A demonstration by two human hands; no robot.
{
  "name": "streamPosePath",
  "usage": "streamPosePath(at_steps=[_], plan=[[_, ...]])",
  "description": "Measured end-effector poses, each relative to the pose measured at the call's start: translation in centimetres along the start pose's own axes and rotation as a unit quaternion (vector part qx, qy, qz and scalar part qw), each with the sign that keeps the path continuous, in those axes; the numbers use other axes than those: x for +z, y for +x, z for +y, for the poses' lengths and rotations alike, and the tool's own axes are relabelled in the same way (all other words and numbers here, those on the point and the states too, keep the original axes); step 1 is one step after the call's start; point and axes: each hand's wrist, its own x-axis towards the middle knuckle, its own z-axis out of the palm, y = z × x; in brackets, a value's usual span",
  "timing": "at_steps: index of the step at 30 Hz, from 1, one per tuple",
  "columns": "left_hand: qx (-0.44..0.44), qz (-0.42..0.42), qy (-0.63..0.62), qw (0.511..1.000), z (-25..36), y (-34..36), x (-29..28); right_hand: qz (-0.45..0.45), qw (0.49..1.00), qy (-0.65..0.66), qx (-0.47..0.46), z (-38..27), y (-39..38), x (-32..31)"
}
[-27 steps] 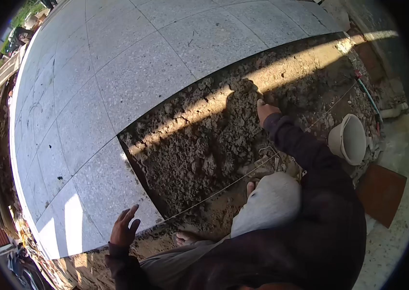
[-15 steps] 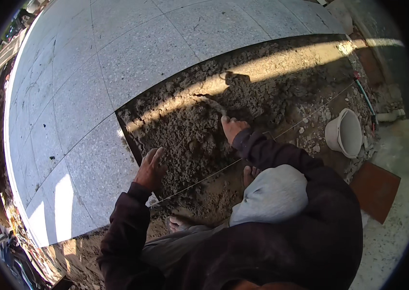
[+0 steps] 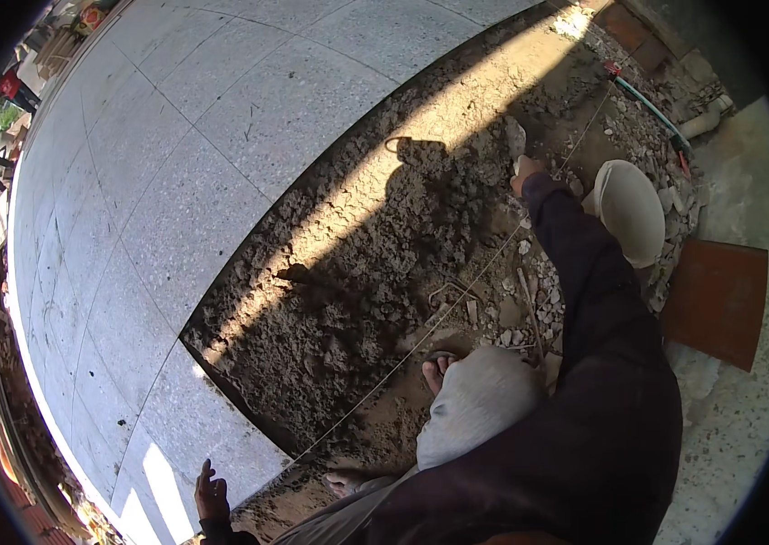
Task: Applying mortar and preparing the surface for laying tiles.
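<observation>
My right hand (image 3: 527,173) is closed round a trowel, its pale blade (image 3: 515,138) over the far right part of the rough grey-brown mortar bed (image 3: 348,309). The handle is mostly hidden in my fist. Over the speckled grey floor tiles (image 3: 212,173), near the tile corner at the lower left, my left hand (image 3: 212,495) is held empty with its fingers apart. A taut string (image 3: 384,377) runs from that corner along the near side of the mortar, passing close to my right hand.
A whitish bucket (image 3: 630,213) stands tilted right of my forearm, amid broken rubble. Beyond it lie a thin teal rod (image 3: 648,107) with red ends and a pale pipe (image 3: 707,118). A reddish-brown square tile (image 3: 716,304) rests at the right. People show at the far left.
My right hand has moved the trowel away and right, from mid-mortar toward the bucket side. My left hand has drawn back from the mortar's edge to over the tiles. The view has turned.
</observation>
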Motion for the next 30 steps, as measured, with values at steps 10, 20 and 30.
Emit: streamPosePath(at_steps=[10, 20, 30], plan=[[0.228, 0.078, -0.106, 0.965, 13.3, 15.9, 9.8, -0.111, 0.993, -0.019, -0.03, -9.6, -12.6, 1.6], [0.085, 0.298, -0.393, 0.866, 17.7, 14.5, 19.6, -0.125, 0.953, -0.124, -0.246, -22.9, -27.2, 7.4], [0.017, 0.282, -0.603, 0.746, 17.3, 15.1, 18.7, -0.112, 0.923, -0.2, -0.31, -25.7, -32.4, 9.3]])
